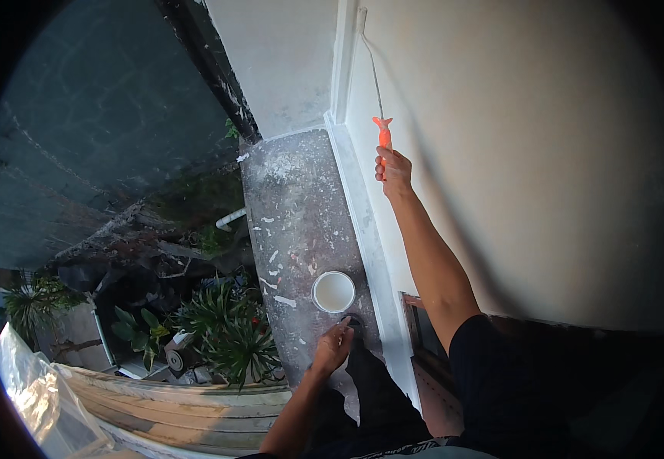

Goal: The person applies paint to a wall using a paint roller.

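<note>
My right hand (394, 171), arm stretched up along the cream wall (515, 172), grips the orange plastic handle of a mini paint roller (385, 135). Its thin bent metal frame (375, 74) runs up to a small roller head (362, 20) at the wall, beside the white corner trim (342, 63). Low in front of my body is my left hand (332, 349), index finger extended and nothing visible in its grasp. Just beyond it, a white bucket (334, 291) with pale paint inside stands on the paint-spattered concrete ledge (303, 229).
The ledge is narrow and drops off on its left to plants (229, 333) far below. A white pipe (231, 219) juts from its side. White skirting (360, 212) edges the wall; a brown-framed opening (421, 321) is near my right elbow. Clear plastic sheeting (39, 396) hangs lower left.
</note>
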{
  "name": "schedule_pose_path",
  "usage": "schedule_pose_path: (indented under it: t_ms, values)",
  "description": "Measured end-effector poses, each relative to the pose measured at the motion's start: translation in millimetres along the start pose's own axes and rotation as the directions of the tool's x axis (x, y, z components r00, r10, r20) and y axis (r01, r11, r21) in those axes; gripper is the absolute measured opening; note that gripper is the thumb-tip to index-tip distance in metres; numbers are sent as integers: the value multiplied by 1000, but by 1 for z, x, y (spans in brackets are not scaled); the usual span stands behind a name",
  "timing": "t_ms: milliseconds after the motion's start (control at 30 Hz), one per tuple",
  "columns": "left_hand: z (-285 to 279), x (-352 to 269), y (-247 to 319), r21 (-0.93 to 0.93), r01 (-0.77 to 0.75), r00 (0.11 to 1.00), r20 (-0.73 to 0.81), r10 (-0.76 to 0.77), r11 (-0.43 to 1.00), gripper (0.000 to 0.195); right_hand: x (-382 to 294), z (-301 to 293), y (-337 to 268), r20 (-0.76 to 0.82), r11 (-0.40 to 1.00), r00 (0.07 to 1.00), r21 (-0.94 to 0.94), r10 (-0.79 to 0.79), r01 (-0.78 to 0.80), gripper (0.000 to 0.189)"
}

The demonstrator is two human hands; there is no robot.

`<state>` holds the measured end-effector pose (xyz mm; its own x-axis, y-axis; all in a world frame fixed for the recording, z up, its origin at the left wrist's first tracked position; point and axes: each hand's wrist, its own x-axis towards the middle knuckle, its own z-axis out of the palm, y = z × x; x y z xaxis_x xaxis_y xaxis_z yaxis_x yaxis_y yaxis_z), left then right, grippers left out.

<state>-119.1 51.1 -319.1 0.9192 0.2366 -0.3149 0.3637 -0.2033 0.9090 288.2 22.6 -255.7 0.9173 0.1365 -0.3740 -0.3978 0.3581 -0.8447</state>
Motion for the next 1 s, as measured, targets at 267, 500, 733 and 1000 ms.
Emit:
schedule_pose_path:
  t_ms: [267, 500, 733, 1000]
  values:
    - [-7, 27, 28, 20, -100, 995, 27, 100, 995, 40, -160, -88, 65, -96, 996, 992, 8, 85, -85, 11]
    - [-2, 69, 66, 23, -299, 952, 82, 296, 954, 53, -116, -68, 64, -66, 994, 993, 55, 94, -91, 12]
    - [-21, 89, 87, -7, -312, 950, 20, 312, 950, 52, 26, 22, 16, -7, 997, 999, 59, 46, -46, 14]
    - [-22, 75, 84, -1, -337, 940, 52, 336, 942, 57, -3, -15, 34, -4, 1000, 1000, 15, 12, -12, 17]
